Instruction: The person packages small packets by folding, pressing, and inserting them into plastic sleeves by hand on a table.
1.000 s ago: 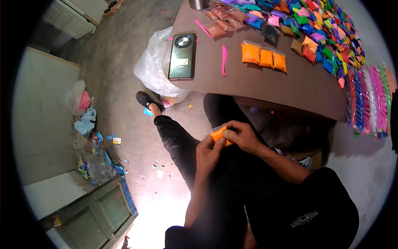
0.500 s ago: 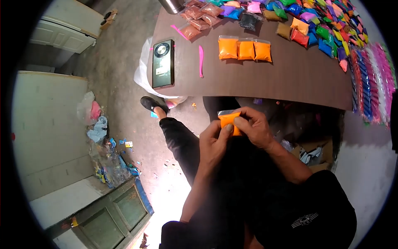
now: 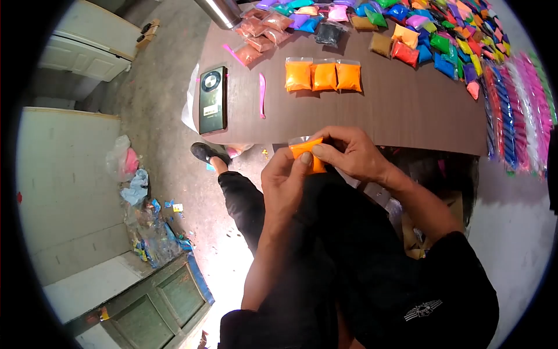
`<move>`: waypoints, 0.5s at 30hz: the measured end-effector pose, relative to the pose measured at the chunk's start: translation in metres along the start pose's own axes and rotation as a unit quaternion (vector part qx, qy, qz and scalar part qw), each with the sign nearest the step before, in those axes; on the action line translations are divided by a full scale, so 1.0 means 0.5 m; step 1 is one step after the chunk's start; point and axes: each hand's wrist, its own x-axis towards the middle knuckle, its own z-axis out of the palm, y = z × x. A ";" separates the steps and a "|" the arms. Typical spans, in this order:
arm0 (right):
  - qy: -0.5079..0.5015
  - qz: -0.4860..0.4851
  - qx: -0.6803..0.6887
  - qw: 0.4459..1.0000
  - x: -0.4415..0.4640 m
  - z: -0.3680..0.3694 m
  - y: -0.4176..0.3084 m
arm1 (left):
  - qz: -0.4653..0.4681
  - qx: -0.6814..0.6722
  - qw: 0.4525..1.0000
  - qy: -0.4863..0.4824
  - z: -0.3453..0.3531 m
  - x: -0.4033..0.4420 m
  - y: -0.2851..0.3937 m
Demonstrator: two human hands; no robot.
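Note:
A small clear packet filled with orange material [image 3: 308, 150] is pinched between both hands, just off the table's front edge. My left hand [image 3: 283, 177] grips its left side, thumb on the front face. On its right side, my right hand [image 3: 353, 154] holds it with thumb and fingers. Three similar orange packets [image 3: 324, 76] lie side by side on the brown table [image 3: 401, 113]. To their left are a pink plastic knife [image 3: 262, 96] and a dark phone-like device [image 3: 213, 100].
Brown packets [image 3: 254, 36] lie near a metal cup [image 3: 219, 11] at the table's back left. A large pile of colourful packets [image 3: 442, 36] covers the back right, beside bundled coloured strips [image 3: 517, 113]. Plastic bags [image 3: 152, 235] lie on the floor at left.
Both hands have moved up with the orange packet, closer to the table edge. The view has shifted, so the table and its items appear further left.

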 end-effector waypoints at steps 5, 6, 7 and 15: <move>-0.062 -0.043 -0.049 0.996 0.070 -0.024 -0.029 | 0.008 0.004 1.000 0.018 -0.003 0.027 0.017; -0.067 -0.051 -0.055 0.995 0.084 -0.026 -0.031 | 0.014 0.012 0.999 0.042 -0.003 0.032 0.018; -0.069 -0.052 -0.054 0.995 0.097 -0.027 -0.024 | 0.020 0.019 0.997 0.066 -0.004 0.036 0.019; -0.139 -0.114 -0.116 0.977 0.179 -0.022 -0.013 | 0.065 0.065 0.989 0.113 -0.060 0.065 -0.018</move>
